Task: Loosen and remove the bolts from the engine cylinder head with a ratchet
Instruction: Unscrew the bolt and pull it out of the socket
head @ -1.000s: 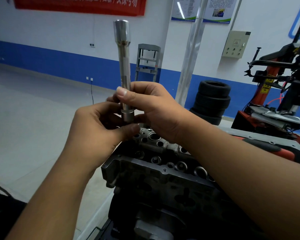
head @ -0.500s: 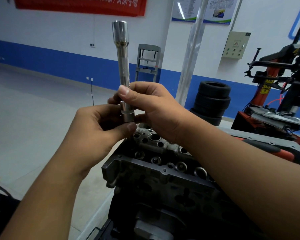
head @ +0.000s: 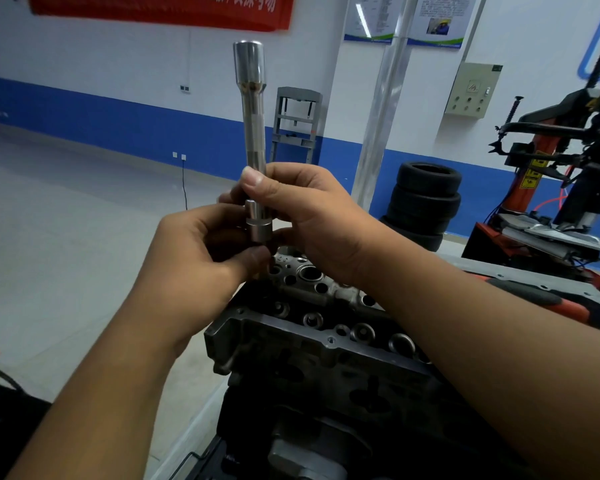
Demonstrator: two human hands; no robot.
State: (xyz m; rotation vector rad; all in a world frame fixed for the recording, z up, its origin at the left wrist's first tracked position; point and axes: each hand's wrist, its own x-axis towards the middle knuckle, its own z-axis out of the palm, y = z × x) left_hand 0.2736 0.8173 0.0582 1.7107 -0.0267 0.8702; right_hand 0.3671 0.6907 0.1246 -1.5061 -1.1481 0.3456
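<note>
The person holds a long steel extension bar (head: 254, 133) upright above the engine cylinder head (head: 312, 327), its wide end at the top. The right hand (head: 302, 216) is wrapped around the lower shaft, thumb laid across the front. The left hand (head: 194, 261) pinches a short socket (head: 258, 228) at the bar's bottom end between thumb and fingers. Both forearms cross the lower part of the view and hide much of the head's right side and near edge.

The cylinder head sits below the hands, its top face showing rows of round bores and small holes; whether bolts remain in them cannot be told. A red-and-black handled tool (head: 548, 299) lies on the grey plate (head: 520, 275) behind the right forearm.

Beyond, a stack of 3 tyres (head: 425, 202) stands by a shiny pillar (head: 381, 112), beside a red tyre-changing machine (head: 548, 181). The white wall carries a blue band, a red banner (head: 160, 8), 2 posters (head: 406, 19) and a beige control box (head: 471, 90). A grey metal frame (head: 297, 123) stands on the pale floor (head: 66, 220).
</note>
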